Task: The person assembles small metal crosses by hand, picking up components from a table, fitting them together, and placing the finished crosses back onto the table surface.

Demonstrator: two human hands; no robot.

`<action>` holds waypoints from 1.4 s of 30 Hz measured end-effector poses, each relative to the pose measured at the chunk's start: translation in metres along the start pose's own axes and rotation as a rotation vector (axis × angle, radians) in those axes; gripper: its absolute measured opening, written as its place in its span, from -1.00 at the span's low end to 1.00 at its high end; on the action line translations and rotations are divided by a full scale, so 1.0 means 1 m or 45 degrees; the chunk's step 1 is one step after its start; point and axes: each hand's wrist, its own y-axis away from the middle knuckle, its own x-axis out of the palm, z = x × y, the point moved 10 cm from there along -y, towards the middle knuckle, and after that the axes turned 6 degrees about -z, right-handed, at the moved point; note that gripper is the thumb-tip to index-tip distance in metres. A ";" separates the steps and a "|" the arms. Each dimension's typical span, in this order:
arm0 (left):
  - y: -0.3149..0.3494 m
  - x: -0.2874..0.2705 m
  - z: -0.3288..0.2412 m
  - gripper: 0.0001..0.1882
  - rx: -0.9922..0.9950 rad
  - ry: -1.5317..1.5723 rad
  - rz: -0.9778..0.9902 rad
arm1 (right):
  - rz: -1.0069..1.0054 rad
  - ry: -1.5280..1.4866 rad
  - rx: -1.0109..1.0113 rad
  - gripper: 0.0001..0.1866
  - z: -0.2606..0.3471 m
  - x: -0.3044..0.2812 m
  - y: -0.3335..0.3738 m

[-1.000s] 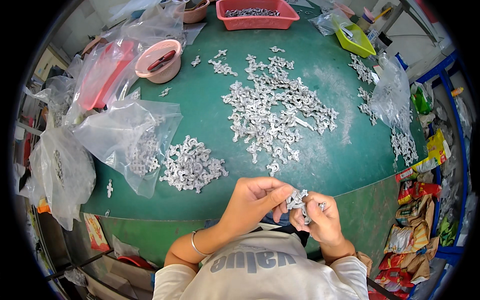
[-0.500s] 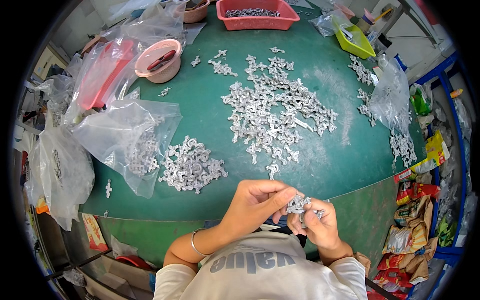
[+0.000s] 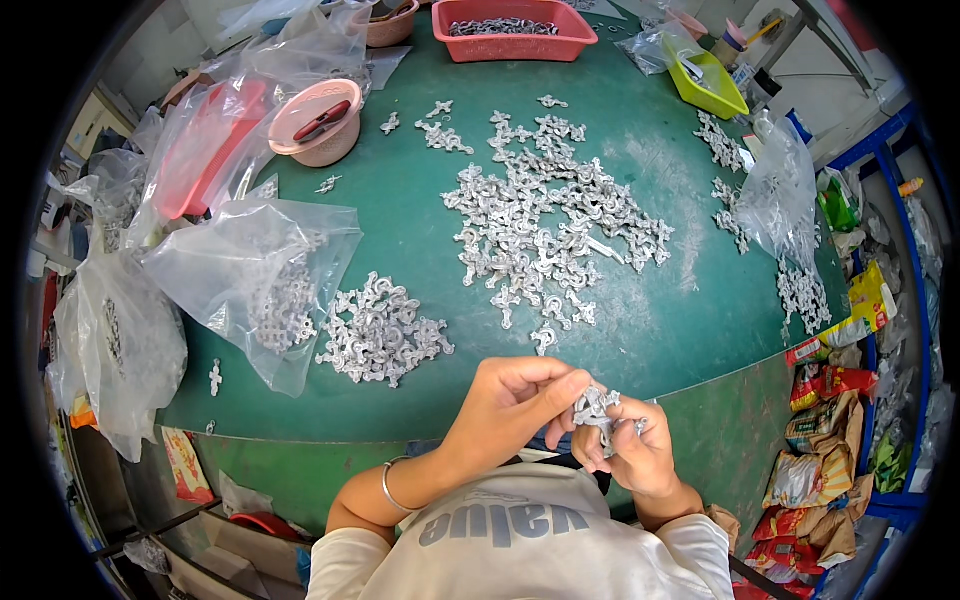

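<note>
Just off the table's near edge, both hands meet around small grey metal castings (image 3: 597, 407). My left hand (image 3: 520, 408), with a bangle at its wrist, pinches one casting between thumb and fingers. My right hand (image 3: 634, 448) is closed around more grey metal, partly hidden by its fingers; how many pieces are there I cannot tell. Beyond the hands spreads a large loose heap of similar castings (image 3: 540, 215). A smaller, tighter pile (image 3: 383, 332) lies to the left, beside a clear plastic bag (image 3: 255, 275) with more castings in it.
A pink bowl (image 3: 345, 140) holding a red-handled tool stands at the left. At the back are a pink tray (image 3: 515, 48) of metal parts and a lime-green basket (image 3: 715, 95). More castings and a plastic bag (image 3: 780, 190) lie along the right edge, near blue shelving (image 3: 888, 160).
The castings between my fingers have turned slightly, and the upper one looks more upright. Both hands stay in nearly the same place.
</note>
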 end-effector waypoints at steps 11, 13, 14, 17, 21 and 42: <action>-0.003 -0.005 0.004 -0.75 0.040 -0.014 -0.041 | -0.029 0.079 -0.007 -0.68 -0.002 -0.001 -0.005; -0.007 -0.023 -0.002 -0.77 0.118 -0.057 -0.178 | -0.079 0.155 -0.012 -0.70 -0.004 -0.011 -0.009; -0.008 -0.033 -0.006 -0.78 0.157 -0.078 -0.245 | -0.119 0.211 -0.019 -0.71 -0.003 -0.022 -0.013; 0.006 -0.080 -0.044 -0.90 0.557 -0.747 -0.524 | -0.495 0.555 -0.017 -0.80 0.013 -0.066 -0.026; 0.018 -0.113 -0.072 -0.94 0.676 -1.803 -0.852 | -0.699 1.464 -0.188 -0.83 0.041 -0.096 -0.047; 0.010 -0.017 -0.027 -0.68 0.636 -0.641 -0.120 | -0.319 0.608 0.091 -0.85 0.016 -0.035 -0.028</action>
